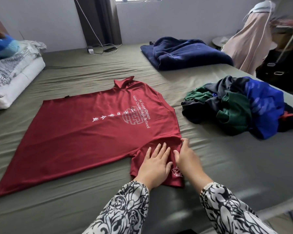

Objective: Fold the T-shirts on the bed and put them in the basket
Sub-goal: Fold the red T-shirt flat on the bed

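Red T-shirt (85, 130) spread flat on bed (74, 73), print up. Left hand (155, 165) lies flat, fingers straight, pressing the near sleeve. Right hand (186, 157) beside it at sleeve edge, blurred; grip cannot be told. Heap of unfolded shirts (240, 105) right of red T-shirt.

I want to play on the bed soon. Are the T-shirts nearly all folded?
Not yet. No folded shirt or basket is in view. The red T-shirt lies spread flat on the bed, and both hands work its near sleeve: left hand pressing flat, right hand at the edge. Still waiting: the crumpled pile of clothes to the right.
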